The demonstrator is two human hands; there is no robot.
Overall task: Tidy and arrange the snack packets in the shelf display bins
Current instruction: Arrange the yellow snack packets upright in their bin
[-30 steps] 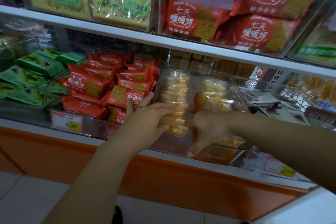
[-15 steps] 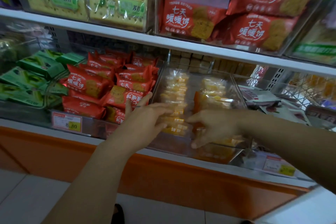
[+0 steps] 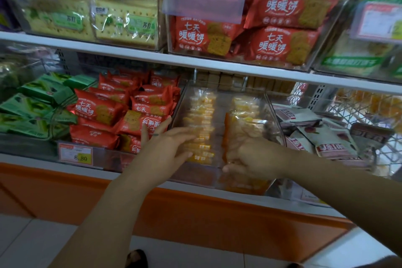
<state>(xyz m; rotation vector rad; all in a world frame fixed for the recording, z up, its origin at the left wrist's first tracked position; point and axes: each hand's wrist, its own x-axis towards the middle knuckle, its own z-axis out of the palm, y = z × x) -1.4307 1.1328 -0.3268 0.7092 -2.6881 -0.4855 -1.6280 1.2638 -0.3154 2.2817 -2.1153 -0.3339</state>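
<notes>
Okay, left hand (image 3: 165, 150) reaches into the clear display bin (image 3: 219, 102) on the lower shelf, fingers (image 3: 185, 136) straight and slightly spread, laid flat on the left row of yellow snack packets (image 3: 200, 115) near its front end; holding nothing, just touching. One finger points up over the bin's left wall toward the red biscuit packets (image 3: 102, 111) in the next bin. Right hand (image 3: 254, 159) is at the front of the same bin, fingers curled round a clear packet (image 3: 245, 128) of pale orange snacks in the right row (fingertips mostly hidden behind the packet; frame is blurry). The packet stands roughly upright against the others behind it. Green packets (image 3: 39, 98) sit left of the red ones, white-and-maroon packets (image 3: 326, 139) right of the clear bin. A price label (image 3: 76, 154) reading 8.80 hangs below the red packets. Upper shelf (image 3: 195, 62) carries soda cracker packs (image 3: 126, 22) and larger red packets (image 3: 282, 43).
</notes>
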